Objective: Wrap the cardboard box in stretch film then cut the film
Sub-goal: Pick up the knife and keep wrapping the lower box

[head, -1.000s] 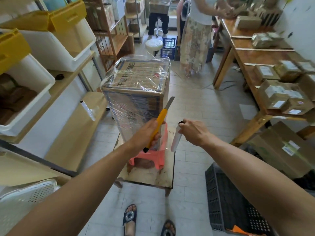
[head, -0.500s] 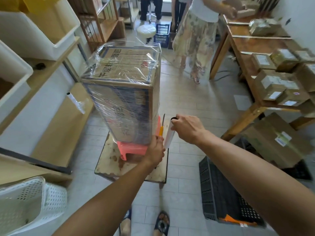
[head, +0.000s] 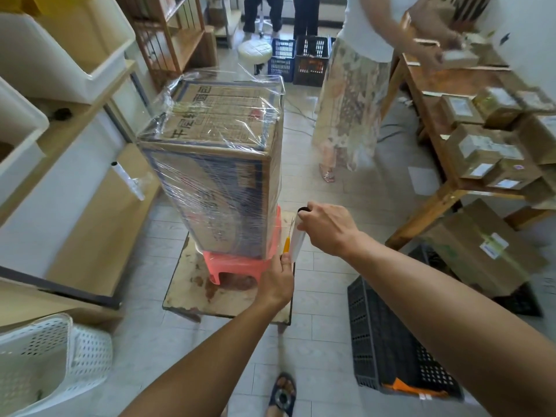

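Observation:
A tall cardboard box (head: 210, 188) covered in clear stretch film stands upright on a pink plastic stool (head: 240, 264), which sits on a low wooden platform (head: 192, 290). My right hand (head: 328, 228) grips the top of a slim film roll (head: 298, 240) just right of the box's lower corner. My left hand (head: 278, 279) holds a yellow utility knife (head: 287, 243) below it, blade pointing up beside the roll. Film between roll and box is too thin to make out.
A black crate (head: 391, 341) lies on the floor at right. A wooden table (head: 436, 200) with several parcels lines the right wall. Shelves with white bins (head: 63, 55) run along the left, with a spare film roll (head: 128, 180). A person (head: 355, 94) stands behind the box.
My left hand dropped lower with the knife, and the blade went from tilted right to nearly upright beside the roll. The view tilted down and came closer to the box.

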{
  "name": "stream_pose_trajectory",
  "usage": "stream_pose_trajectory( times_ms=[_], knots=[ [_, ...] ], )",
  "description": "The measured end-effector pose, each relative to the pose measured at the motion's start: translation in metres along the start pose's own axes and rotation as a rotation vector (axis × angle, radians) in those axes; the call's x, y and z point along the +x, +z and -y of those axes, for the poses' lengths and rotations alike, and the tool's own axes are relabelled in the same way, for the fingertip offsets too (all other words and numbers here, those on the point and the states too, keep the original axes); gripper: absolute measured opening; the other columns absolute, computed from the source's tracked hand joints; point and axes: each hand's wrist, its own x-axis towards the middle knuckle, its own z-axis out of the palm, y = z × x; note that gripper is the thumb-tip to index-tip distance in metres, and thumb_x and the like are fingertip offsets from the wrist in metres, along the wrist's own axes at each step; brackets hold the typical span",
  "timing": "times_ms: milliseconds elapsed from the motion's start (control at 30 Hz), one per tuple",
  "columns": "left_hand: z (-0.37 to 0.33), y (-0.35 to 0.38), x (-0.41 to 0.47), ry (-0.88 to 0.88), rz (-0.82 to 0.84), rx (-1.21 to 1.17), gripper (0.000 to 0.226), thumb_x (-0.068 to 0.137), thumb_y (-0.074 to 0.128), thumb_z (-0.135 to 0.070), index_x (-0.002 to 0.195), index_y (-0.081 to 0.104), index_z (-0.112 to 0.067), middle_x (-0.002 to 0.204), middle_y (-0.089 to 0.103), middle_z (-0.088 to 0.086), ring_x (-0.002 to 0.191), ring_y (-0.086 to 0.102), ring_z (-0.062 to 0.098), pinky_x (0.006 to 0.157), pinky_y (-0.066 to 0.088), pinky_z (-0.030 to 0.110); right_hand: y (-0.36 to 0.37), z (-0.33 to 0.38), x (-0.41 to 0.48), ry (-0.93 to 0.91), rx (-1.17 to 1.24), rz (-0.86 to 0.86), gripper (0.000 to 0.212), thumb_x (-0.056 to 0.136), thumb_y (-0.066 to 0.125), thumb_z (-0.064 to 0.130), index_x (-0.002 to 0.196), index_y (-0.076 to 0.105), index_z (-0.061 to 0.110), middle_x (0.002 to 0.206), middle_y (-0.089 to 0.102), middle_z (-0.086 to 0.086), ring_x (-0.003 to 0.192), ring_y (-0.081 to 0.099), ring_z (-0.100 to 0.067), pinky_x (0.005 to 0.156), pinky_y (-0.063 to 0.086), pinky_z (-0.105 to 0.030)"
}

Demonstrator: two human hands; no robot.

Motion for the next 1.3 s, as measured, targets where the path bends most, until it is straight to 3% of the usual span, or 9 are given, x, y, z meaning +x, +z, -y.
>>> stream_pose_trajectory(
  times_ms=[133,333,433,600,667,800,1000,1100,1300],
  knots=[
    [-0.003,-0.001,0.002,0.029,-0.031,0.013,0.04,0.107,0.024,-0.041,0.115,0.054,-0.015,0.092,0.062,0.01,0.087,0.058,0.025,0.074,0.043,0.037,-0.002,0.0,-0.001,0.004,0.001,0.002,0.028,0.104,0.047,0.033,0.1,0.065,0.012,0.098,0.06,-0.007,0.084,0.064,-0.029,0.062,0.034,-0.033],
    [-0.013,-0.001,0.025,0.031,0.008,0.037,0.054,0.104,0.021,-0.049,0.135,0.049,-0.014,0.122,0.062,0.016,0.113,0.058,0.031,0.099,0.046,0.046,-0.002,0.002,-0.002,0.009,-0.004,0.011,0.021,0.102,0.049,0.028,0.1,0.065,0.015,0.09,0.054,-0.004,0.081,0.065,-0.03,0.061,0.037,-0.033],
    [0.004,0.005,0.018,-0.008,0.054,0.022,0.047,0.107,0.023,-0.04,0.138,0.044,-0.013,0.094,0.061,0.001,0.091,0.059,0.02,0.088,0.044,0.037,-0.001,0.002,-0.003,0.017,0.002,0.015,0.024,0.103,0.049,0.032,0.1,0.063,0.013,0.093,0.057,-0.006,0.082,0.065,-0.03,0.062,0.039,-0.034],
    [0.061,0.017,0.002,-0.206,0.064,-0.108,0.045,0.106,0.027,-0.042,0.125,0.053,-0.011,0.113,0.062,0.018,0.104,0.059,0.038,0.097,0.047,0.05,-0.002,0.003,-0.004,0.018,0.003,0.011,0.026,0.103,0.049,0.033,0.101,0.062,0.011,0.094,0.057,-0.007,0.08,0.065,-0.029,0.061,0.041,-0.034],
    [0.065,0.018,0.002,-0.186,0.054,-0.141,0.039,0.103,0.028,-0.046,0.104,0.055,-0.018,0.092,0.061,0.015,0.086,0.057,0.039,0.082,0.048,0.05,-0.002,0.003,-0.006,0.019,-0.003,0.017,0.024,0.103,0.05,0.032,0.102,0.062,0.011,0.094,0.057,-0.007,0.08,0.064,-0.029,0.061,0.04,-0.034],
    [0.037,0.012,0.009,-0.025,0.044,-0.209,0.035,0.102,0.028,-0.045,0.084,0.047,-0.022,0.062,0.04,-0.005,0.056,0.038,0.014,0.061,0.034,0.039,-0.002,0.001,-0.011,0.029,-0.006,0.021,0.019,0.103,0.05,0.027,0.101,0.062,0.012,0.094,0.056,-0.007,0.079,0.064,-0.03,0.059,0.038,-0.034],
    [0.03,0.032,0.036,-0.1,0.074,-0.147,0.044,0.088,0.019,-0.064,0.083,0.043,-0.028,0.072,0.045,0.0,0.067,0.044,0.022,0.07,0.037,0.041,0.0,0.002,-0.014,0.005,-0.009,0.017,0.022,0.103,0.051,0.031,0.104,0.062,0.012,0.097,0.058,-0.008,0.081,0.065,-0.031,0.061,0.043,-0.035],
    [0.079,0.055,0.052,-0.189,0.102,-0.076,0.055,0.08,0.017,-0.077,0.088,0.047,-0.031,0.076,0.055,0.014,0.075,0.057,0.045,0.078,0.048,0.056,0.0,0.001,-0.015,0.025,-0.004,0.021,0.023,0.103,0.05,0.031,0.105,0.062,0.012,0.098,0.058,-0.008,0.083,0.065,-0.031,0.062,0.04,-0.035],
    [0.094,0.052,0.01,-0.272,0.121,-0.089,0.031,0.105,0.027,-0.04,0.094,0.046,-0.018,0.08,0.049,0.003,0.073,0.049,0.021,0.07,0.045,0.039,-0.002,-0.004,-0.015,0.026,0.007,-0.013,0.024,0.103,0.05,0.033,0.106,0.062,0.012,0.098,0.058,-0.007,0.081,0.065,-0.031,0.061,0.045,-0.036]
  ],
)
